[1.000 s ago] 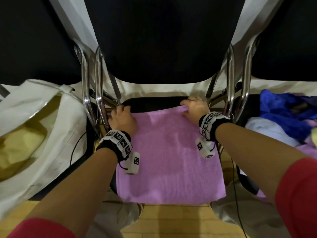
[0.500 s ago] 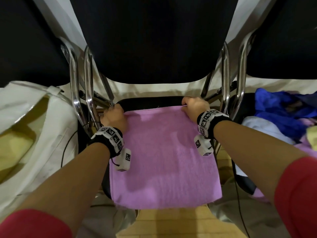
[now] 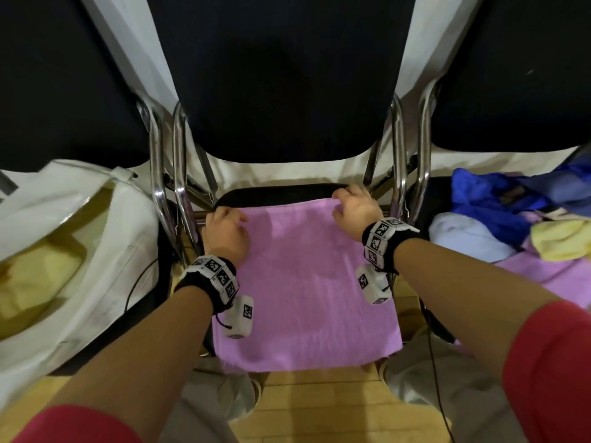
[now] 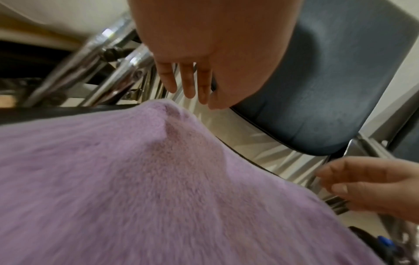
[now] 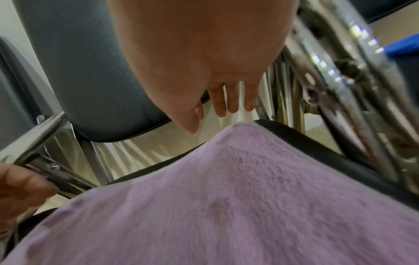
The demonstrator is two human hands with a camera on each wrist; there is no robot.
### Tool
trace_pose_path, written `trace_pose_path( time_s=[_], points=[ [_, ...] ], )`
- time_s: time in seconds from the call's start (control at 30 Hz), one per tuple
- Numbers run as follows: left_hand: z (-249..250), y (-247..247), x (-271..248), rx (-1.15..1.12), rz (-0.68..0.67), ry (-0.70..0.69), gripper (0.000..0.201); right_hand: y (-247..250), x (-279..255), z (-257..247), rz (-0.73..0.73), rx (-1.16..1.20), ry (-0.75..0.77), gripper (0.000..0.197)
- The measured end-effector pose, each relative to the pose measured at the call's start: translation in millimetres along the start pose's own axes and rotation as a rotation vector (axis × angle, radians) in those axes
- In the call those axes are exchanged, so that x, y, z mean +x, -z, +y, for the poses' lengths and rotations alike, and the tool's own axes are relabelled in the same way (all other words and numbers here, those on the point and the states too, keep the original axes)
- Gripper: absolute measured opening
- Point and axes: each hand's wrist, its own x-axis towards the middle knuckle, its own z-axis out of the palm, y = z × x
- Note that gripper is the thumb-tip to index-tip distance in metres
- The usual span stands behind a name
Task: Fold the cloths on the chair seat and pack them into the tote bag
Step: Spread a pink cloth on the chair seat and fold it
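Both forearms reach fwd over the chair seat (image 3: 281, 195), palms down. We see the left hand (image 3: 226, 233) at the far-left corner of the purple cloth (image 3: 303, 282); in the left wrist view its fingers (image 4: 188, 80) hang straight and slightly apart just above the corner, thumb alongside, nothing pinched. The right hand (image 3: 355, 215) sits at the far-right corner; from the right wrist cam its fingers (image 5: 231, 100) are likewise extended, a bit spread, hovering over the corner w/o gripping.

Cloth: fluffy, plush pile, roughly square, lying flat on the black padded seat, front edge drooping over the seat's front. Far corners look slightly peaked.

Tote bag (image 3: 96, 251) stands on the chair to the left: off-white canvas, floppy, mouth open, w/ a soft yellow cloth (image 3: 35, 282) inside. On the right chair we see a loose cloth pile (image 3: 511, 225), blue, pale blue, yellow, purple. Chair frames (image 3: 179, 174) are shiny chrome tube; backrest (image 3: 281, 75) dark, smooth, rounded corners.
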Motion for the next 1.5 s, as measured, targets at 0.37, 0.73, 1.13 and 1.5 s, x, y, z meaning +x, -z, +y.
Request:
trace_pose_path(
  time_s=[0.37, 0.73, 1.13, 1.5],
  points=[
    [-5.5, 28.1, -92.8, -0.168, -0.078, 0.19, 0.025, 13.8, -106.1, 8.4, -0.038, 0.113, -0.016, 0.054],
    [-18.2, 20.2, -178.7, -0.285, -0.053, 0.324, 0.035, -15.0, -182.0, 38.2, -0.044, 0.179, -0.151, 0.057],
    [-47.5, -31.1, -234.2, -0.686, -0.047, 0.788, 0.038, -91.3, -229.8, 74.6, -0.066, 0.565, -0.484, 0.05],
    [-46.8, -36.7, -248.1, -0.938, -0.155, 0.871, 0.013, -104.8, -243.3, 87.0, -0.063, 0.957, -0.61, 0.024]
  ],
)
